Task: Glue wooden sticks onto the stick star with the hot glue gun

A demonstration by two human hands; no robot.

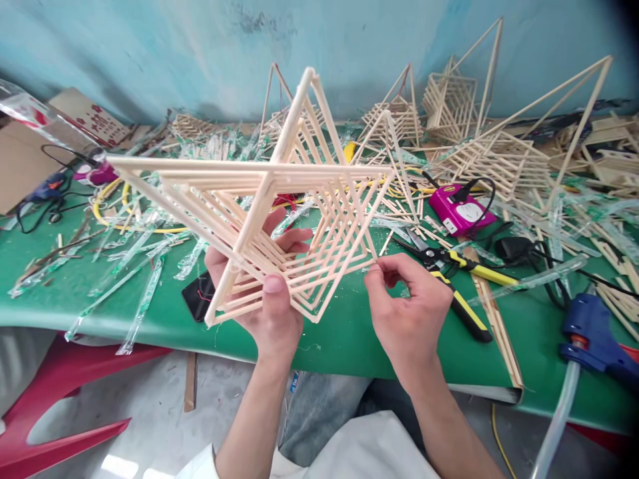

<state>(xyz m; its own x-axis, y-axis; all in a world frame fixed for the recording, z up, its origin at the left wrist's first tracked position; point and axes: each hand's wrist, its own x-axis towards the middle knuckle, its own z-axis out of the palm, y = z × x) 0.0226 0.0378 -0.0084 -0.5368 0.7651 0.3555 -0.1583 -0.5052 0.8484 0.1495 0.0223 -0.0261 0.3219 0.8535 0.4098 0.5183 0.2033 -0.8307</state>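
Observation:
A star-shaped frame of nested pale wooden sticks (269, 174) is raised above the green table, filling the middle of the view. My left hand (274, 319) grips its lower left part, thumb in front and fingers wrapped behind and through the sticks. At the star's lower right point, my right hand (407, 299) has thumb and index finger pinched together on the stick end there. Whether anything small is also between those fingertips is hidden. Right of my right hand lie yellow-and-black cutting pliers (462, 263), their jaws pointing left.
A blue glue gun (589, 332) with a clear glue stick hangs over the table's right edge. Behind the pliers stands a magenta power box (459, 209) with cords. More stick frames (444, 100) line the wall among plastic wrappers. A dark phone (197, 296) lies left of my left hand.

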